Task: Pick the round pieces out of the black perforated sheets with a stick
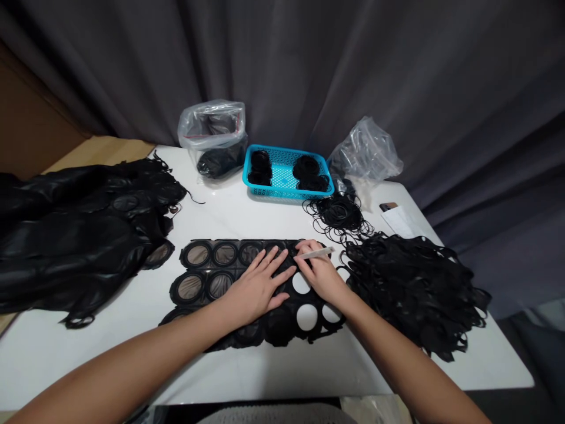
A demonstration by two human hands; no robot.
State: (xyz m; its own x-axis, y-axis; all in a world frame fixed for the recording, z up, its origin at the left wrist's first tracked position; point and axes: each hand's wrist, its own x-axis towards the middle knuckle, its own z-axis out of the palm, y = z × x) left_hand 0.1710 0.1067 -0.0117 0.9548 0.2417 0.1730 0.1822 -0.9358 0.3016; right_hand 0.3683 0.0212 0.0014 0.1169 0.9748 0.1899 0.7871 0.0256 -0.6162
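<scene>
A: What am I seeing at far left?

B: A glossy black heap (88, 218) is lying on the white table (220, 218); next, an open clear bag (212, 141) is standing behind the ringed black sheet (223, 254), which is lying flat at centre.

A: And my hands?

B: My left hand (253, 288) is pressing on the sheet, fingers spread open. Behind, a blue basket (282, 176) is holding black rings. My right hand (324, 274) is gripping a slim pale tool (315, 253) (its tip is partly hidden) over the sheet's right part.

A: Farther right?

B: Loose black rings (339, 212), then a tangled black pile (410, 282), are resting there.
</scene>
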